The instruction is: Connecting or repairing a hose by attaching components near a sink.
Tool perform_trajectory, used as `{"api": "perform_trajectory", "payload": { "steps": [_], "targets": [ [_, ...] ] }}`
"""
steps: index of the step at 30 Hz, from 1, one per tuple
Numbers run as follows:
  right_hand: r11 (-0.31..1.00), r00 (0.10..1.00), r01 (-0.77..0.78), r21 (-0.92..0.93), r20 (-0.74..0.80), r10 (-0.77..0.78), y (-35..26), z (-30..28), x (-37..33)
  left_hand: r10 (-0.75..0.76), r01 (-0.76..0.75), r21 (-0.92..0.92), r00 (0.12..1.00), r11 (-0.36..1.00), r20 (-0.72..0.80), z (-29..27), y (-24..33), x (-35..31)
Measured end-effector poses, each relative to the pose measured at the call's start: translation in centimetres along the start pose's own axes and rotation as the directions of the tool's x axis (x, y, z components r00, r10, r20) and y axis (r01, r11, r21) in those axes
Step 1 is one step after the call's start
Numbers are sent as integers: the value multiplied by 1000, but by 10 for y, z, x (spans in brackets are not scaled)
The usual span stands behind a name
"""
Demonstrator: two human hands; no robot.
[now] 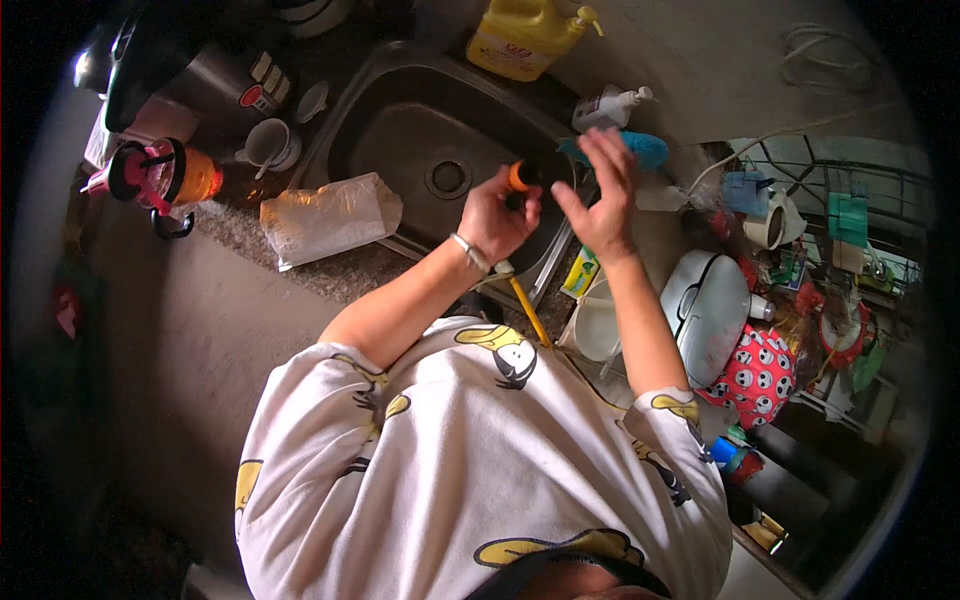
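Over the right side of the sink (pixel 365 85), my left hand (pixel 492 218) is closed around a small round orange-and-black part (pixel 517 177). Its dark end faces my right hand, and the fingers cover some of it, so its exact kind is unclear. My right hand (pixel 603 200) is raised just to the right of that part, fingers stretched out and thumb apart, holding nothing. A blue cloth-like item (pixel 645 150) lies beyond its fingers.
A clear plastic bag (pixel 330 215) rests on the sink's left edge, near a white mug (pixel 270 145) and an orange-and-black container (pixel 180 175). Beyond the sink stand a yellow jug (pixel 525 40) and a white pump bottle (pixel 605 105). Right of me is a pale lidded box (pixel 715 325).
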State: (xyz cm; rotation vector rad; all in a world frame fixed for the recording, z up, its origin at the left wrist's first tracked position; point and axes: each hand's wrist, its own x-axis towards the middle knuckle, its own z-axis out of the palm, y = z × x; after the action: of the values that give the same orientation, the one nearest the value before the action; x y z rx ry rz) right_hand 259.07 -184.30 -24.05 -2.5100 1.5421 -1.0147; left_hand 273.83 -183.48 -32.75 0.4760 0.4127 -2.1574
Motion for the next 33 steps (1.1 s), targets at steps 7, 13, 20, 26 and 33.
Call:
{"api": "perform_trajectory", "payload": {
  "steps": [7,13,20,26,33],
  "targets": [
    [935,992,-114,336,92,88,-63,4,-21,-158,154,38,978,987,134,15,-7,-78],
    [916,997,-65,397,-3,72,-82,-6,-24,-223,208,94,956,974,190,15,-14,-95],
    [921,995,-85,379,-23,101,-91,-15,-32,-241,194,175,920,965,311,13,-24,-102],
    [920,995,-91,380,-9,103,-88,-20,-38,-199,109,383,959,917,204,19,-25,-111],
    [942,996,-80,327,-20,91,-79,-26,-43,-153,7,476,951,879,267,17,-22,-111]
  ]
}}
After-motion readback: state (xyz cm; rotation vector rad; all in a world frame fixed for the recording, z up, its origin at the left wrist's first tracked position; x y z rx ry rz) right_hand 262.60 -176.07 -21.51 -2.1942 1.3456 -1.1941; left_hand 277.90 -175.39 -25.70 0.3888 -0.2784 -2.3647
